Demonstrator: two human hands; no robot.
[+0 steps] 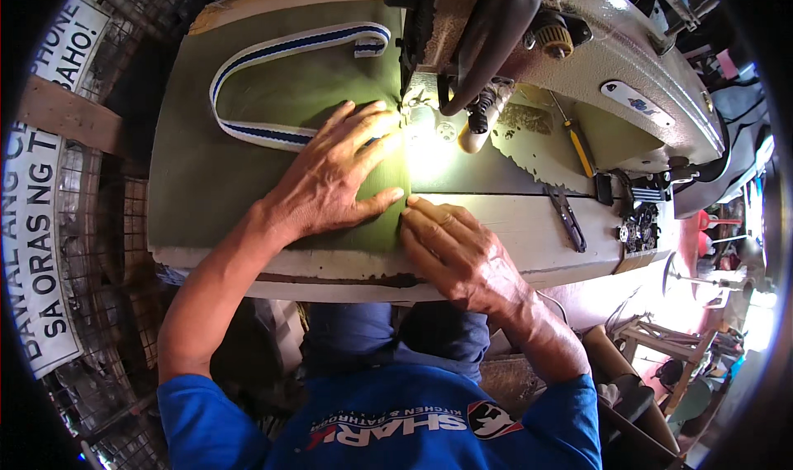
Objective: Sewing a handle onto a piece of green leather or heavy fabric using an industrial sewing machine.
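A wide piece of olive-green fabric (pixel 273 82) lies over the left part of the sewing machine table. My left hand (pixel 334 168) rests flat on it with fingers spread, just left of the lit needle area. Under or against that hand runs a white strap with a blue stripe (pixel 248 57), curving over the cloth in a loop. At the fabric's right edge my right hand (pixel 450 247) presses its fingertips together on the edge near my left thumb. The sewing machine (pixel 595 49) stands just beyond, its lamp glaring over the needle plate; the needle itself is hard to make out.
Right of the needle lie a yellow-and-black screwdriver (pixel 578 148) and dark thread snips (pixel 567 220). Several bobbin-like metal parts (pixel 638 230) sit near the table's right end. On the left are a wire mesh wall and white lettered signs (pixel 49 247).
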